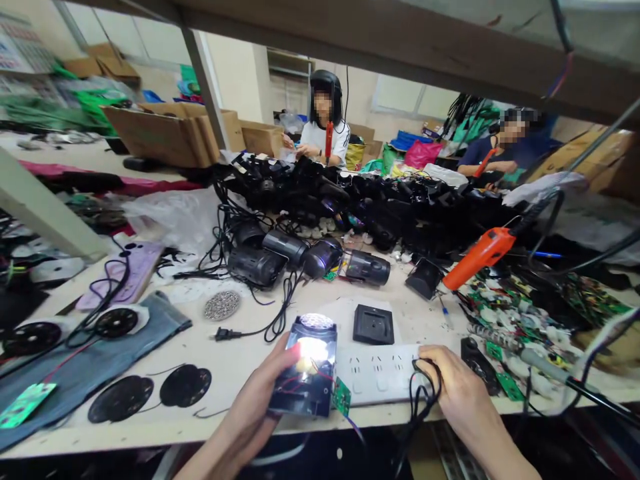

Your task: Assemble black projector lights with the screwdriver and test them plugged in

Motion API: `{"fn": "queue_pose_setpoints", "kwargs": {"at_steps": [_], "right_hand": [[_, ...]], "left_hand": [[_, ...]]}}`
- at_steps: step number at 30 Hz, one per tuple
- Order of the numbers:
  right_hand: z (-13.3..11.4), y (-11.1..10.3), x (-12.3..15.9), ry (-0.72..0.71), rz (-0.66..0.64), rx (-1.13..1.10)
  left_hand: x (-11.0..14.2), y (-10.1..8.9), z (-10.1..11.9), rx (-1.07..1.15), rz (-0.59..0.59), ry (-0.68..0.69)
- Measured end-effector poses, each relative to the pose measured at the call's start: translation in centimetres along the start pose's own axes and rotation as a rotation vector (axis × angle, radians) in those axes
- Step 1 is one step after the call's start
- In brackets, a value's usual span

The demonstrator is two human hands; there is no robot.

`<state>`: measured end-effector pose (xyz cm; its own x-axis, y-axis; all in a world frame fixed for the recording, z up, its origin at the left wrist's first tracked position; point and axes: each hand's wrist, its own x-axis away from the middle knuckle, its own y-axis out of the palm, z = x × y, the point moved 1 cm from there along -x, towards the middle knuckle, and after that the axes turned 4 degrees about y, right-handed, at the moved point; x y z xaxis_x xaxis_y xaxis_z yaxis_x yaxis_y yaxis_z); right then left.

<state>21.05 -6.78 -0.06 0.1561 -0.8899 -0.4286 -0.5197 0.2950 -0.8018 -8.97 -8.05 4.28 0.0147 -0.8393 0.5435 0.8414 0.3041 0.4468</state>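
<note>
My left hand (257, 393) is closed around an open black lamp housing (313, 395) with a bright light shining inside. Thin red wires run through it, and a small green circuit board (343, 397) dangles at its right side. My right hand (457, 387) grips a black power cord (417, 393) at the right end of a white power strip (373, 383); the fingers hide whether its plug is in a socket. Just behind the strip lies a square black plastic part (373, 325). A loose plug (225, 334) on a black cord rests left of the housing.
An orange electric screwdriver (480, 257) hangs at right above heaped circuit boards (537, 320). Several black cylindrical housings (257, 265) lie behind my hands, before a dark pile of parts (350, 193). Black speaker discs (186, 385) lie at left. Two people sit across the bench.
</note>
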Motion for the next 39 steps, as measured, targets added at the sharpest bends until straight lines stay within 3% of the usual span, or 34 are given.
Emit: {"fn": "queue_pose_setpoints", "kwargs": {"at_steps": [3,8,14,17,20,23,26,31,34,39], "right_hand": [[0.0,-0.2,0.0,0.030,-0.011,0.013],[0.3,-1.2,-0.3,0.246,-0.132,-0.022],[1.9,-2.7,-2.0,0.245,0.046,0.316],[3.3,-2.8,-3.1,0.295,0.064,0.480],[3.4,-2.4,-4.0,0.216,0.089,0.532],[0.9,-2.1,-4.3,0.059,0.164,0.480],[-4.0,-2.2,-4.0,-0.079,0.207,0.291],[-11.6,-1.6,-3.3,-0.297,0.111,-0.080],[-14.0,-0.5,-3.4,-0.376,0.079,-0.225],[-15.7,1.5,-4.2,-0.379,0.011,-0.369]], "left_hand": [[0.0,0.1,0.1,0.010,0.001,-0.001],[-0.1,0.3,0.3,0.061,-0.042,0.018],[0.2,-0.6,0.5,0.088,-0.117,0.076],[0.5,-0.8,0.9,0.120,-0.163,0.113],[0.6,-1.0,1.0,0.147,-0.184,0.113],[0.4,-1.5,0.8,0.165,-0.233,0.122],[-0.1,-2.2,0.5,0.182,-0.307,0.155],[-0.3,-2.6,0.3,0.215,-0.368,0.182],[-0.2,-2.4,0.4,0.227,-0.363,0.176],[-0.4,-2.2,0.6,0.259,-0.367,0.200]]}}
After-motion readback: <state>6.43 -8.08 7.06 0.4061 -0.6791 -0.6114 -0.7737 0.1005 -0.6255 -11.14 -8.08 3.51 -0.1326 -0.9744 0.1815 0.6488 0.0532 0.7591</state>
